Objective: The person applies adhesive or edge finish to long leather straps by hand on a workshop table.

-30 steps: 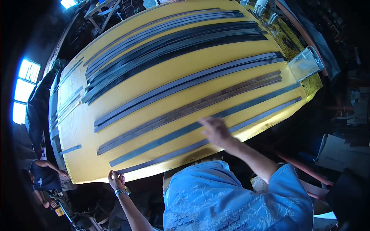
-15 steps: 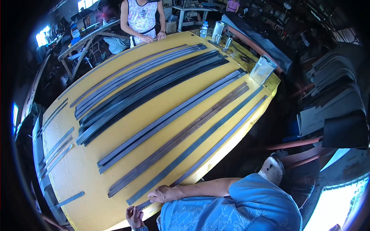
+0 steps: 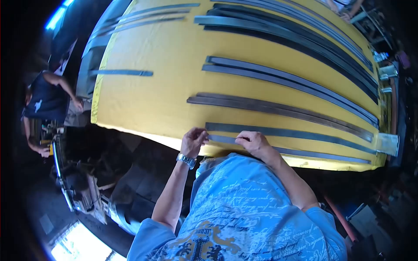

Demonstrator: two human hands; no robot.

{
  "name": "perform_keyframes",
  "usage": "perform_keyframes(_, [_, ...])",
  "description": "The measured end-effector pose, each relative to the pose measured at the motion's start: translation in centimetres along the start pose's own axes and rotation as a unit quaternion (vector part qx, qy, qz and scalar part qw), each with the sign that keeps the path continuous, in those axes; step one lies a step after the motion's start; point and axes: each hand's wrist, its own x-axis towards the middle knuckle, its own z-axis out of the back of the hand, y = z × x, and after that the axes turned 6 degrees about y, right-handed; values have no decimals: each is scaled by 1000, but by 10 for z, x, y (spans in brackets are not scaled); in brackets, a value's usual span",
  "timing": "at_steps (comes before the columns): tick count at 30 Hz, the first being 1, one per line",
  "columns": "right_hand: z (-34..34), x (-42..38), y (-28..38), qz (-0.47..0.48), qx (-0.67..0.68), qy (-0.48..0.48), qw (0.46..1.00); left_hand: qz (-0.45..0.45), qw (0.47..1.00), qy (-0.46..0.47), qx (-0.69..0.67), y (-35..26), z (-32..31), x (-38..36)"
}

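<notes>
A long, narrow grey strip [image 3: 322,155] lies along the near edge of the yellow-topped table [image 3: 148,104]. At its left end my left hand [image 3: 194,141], with a metal watch at the wrist, is closed with thumb and fingers pinched on the strip's tip. Farther right along the same strip, my right hand [image 3: 254,143] is closed over it with curled fingers; the fingertips are partly hidden. Just beyond my hands runs a dark green-grey strip [image 3: 287,136], and past that a pair of brown strips [image 3: 278,111].
More grey strips [image 3: 278,80] and a bundle of dark strips [image 3: 283,35] lie farther across. Short strips [image 3: 126,72] overhang the left edge. A metal can [image 3: 387,144] stands at the right end. A person in a dark top [image 3: 48,98] is at left; another person's hands [image 3: 346,16] rest at the far edge.
My view has swung left and down, so the table appears turned and the person at left has come into sight. Both hands remain at the near strip's left end, now farther apart.
</notes>
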Motion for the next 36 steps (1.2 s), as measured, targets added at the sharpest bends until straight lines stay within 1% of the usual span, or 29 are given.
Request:
perform_keyframes(1, [-2,4,2,-2,6,4,1000,-29,998,-46,15,10,5,4])
perform_keyframes(2, [-2,9,2,-2,5,11,1000,-61,992,-85,64,9,12,8])
perform_keyframes(3, [0,6,-3,-2,43,12,999,-54,993,-88,63,10,10,6])
perform_keyframes(4, [-1,7,-3,-5,79,10,997,-120,973,-115,159,12,14,9])
perform_keyframes(5, [2,8,0,-21,111,18,993,-185,939,-140,253,3,14,8])
perform_keyframes(7, [6,7,0,-13,119,5,993,-168,943,-123,260,-8,7,5])
perform_keyframes(9, [8,10,-2,-15,121,6,992,-197,889,-115,397,-14,-3,6])
perform_keyframes(10, [9,11,-4,-13,125,3,992,-200,876,-107,426,-18,-7,3])
perform_keyframes(13, [11,14,4,-5,114,-2,993,-188,869,-102,446,-17,-7,12])
perform_keyframes(14, [13,15,8,-6,111,-1,994,-201,863,-124,448,-14,-5,16])
perform_keyframes(15, [13,16,8,-7,111,-1,994,-200,863,-123,448,-12,-1,19])
perform_keyframes(17, [14,19,8,-19,125,-11,992,-184,892,-131,392,-12,7,23])
perform_keyframes(18, [15,18,10,-20,127,-10,992,-126,930,-101,330,-13,11,23])
perform_keyframes(19, [18,17,12,-31,130,-5,991,-124,930,-101,331,-13,13,21])
perform_keyframes(21, [18,17,16,-42,136,2,990,-145,930,-114,319,-13,17,17])
perform_keyframes(22, [18,17,16,-47,135,4,990,-175,908,-124,361,-7,18,17])
perform_keyframes(23, [17,17,17,-52,135,6,990,-174,907,-124,362,-11,17,15])
perform_keyframes(25, [17,17,19,-53,137,10,989,-248,864,-125,420,-19,10,11])
perform_keyframes(26, [17,18,20,-53,138,14,989,-215,885,-101,400,-22,6,10])
perform_keyframes(30, [17,25,20,-43,141,19,989,-235,865,-105,431,-15,7,21])
perform_keyframes(33, [14,33,15,-40,126,33,991,-238,876,-105,407,-14,9,23])
perform_keyframes(35, [9,40,7,-13,116,31,993,-239,895,-97,364,-15,12,24])
perform_keyframes(36, [8,42,4,-13,116,31,993,-239,895,-97,365,-15,13,25])
